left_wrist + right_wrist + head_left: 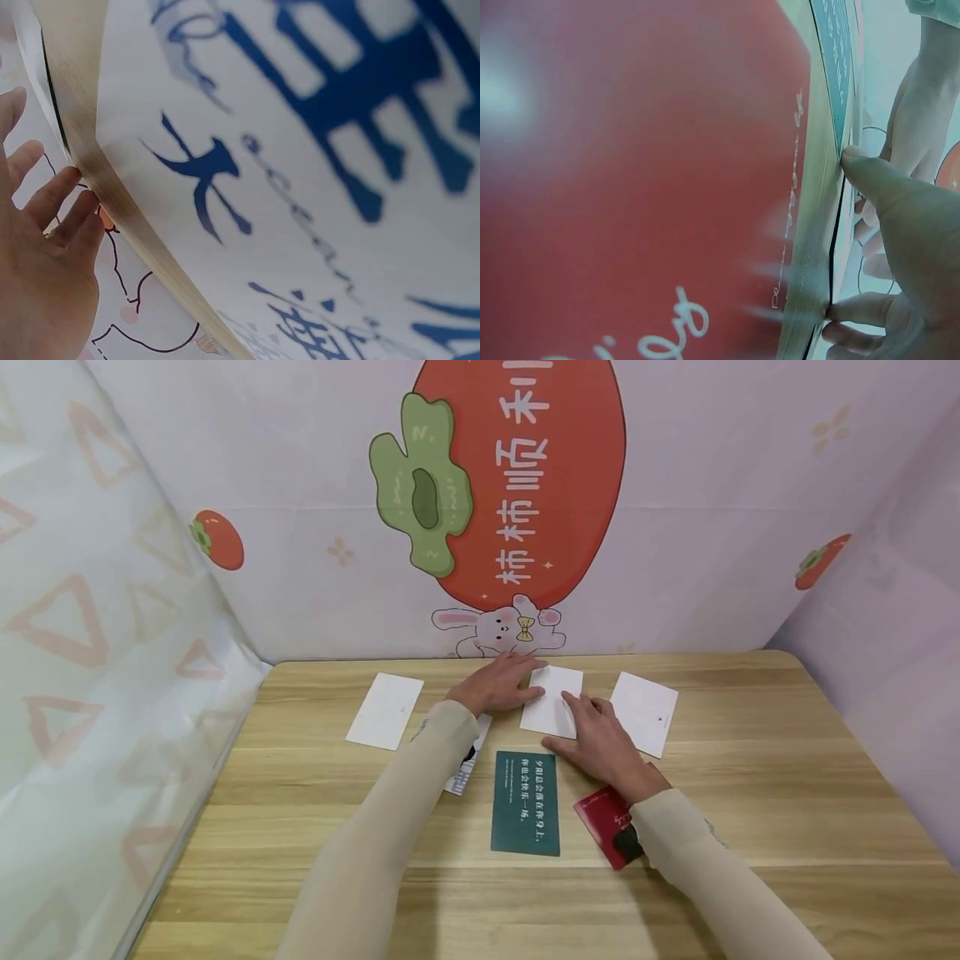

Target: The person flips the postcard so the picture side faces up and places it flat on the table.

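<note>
In the head view my left hand lies at the upper left of the middle white card, its fingertips over the card's edge. Across from it, my right hand rests at the card's right side, index finger on the surface and thumb near the lower edge. The right wrist view shows the right hand with thumb and fingers spread apart. Fingers of the left hand look loosely bent in its own wrist view. A white card with blue lettering is partly hidden beneath the left forearm.
White cards lie at the left and right of the middle one. Nearer are a dark green card and a red card, the latter partly under the right forearm. A printed cloth hangs behind the wooden table.
</note>
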